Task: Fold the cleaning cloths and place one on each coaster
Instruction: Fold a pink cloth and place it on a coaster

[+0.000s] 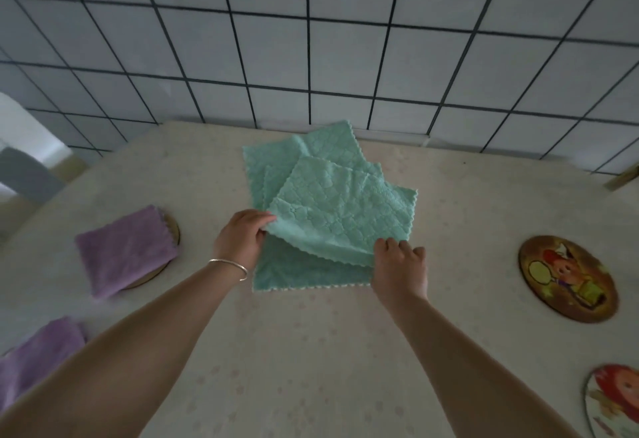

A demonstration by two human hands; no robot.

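Note:
A teal cleaning cloth is held up off the table by its two near corners. My left hand pinches the left corner and my right hand pinches the right one. Under it lies another teal cloth, spread flat, and more teal cloth reaches toward the wall. A folded purple cloth rests on a round coaster at the left. A second folded purple cloth lies at the lower left. Two picture coasters sit bare at the right.
The table has a pale patterned covering and stands against a tiled wall with dark grout lines. A grey object stands beyond the table's left edge.

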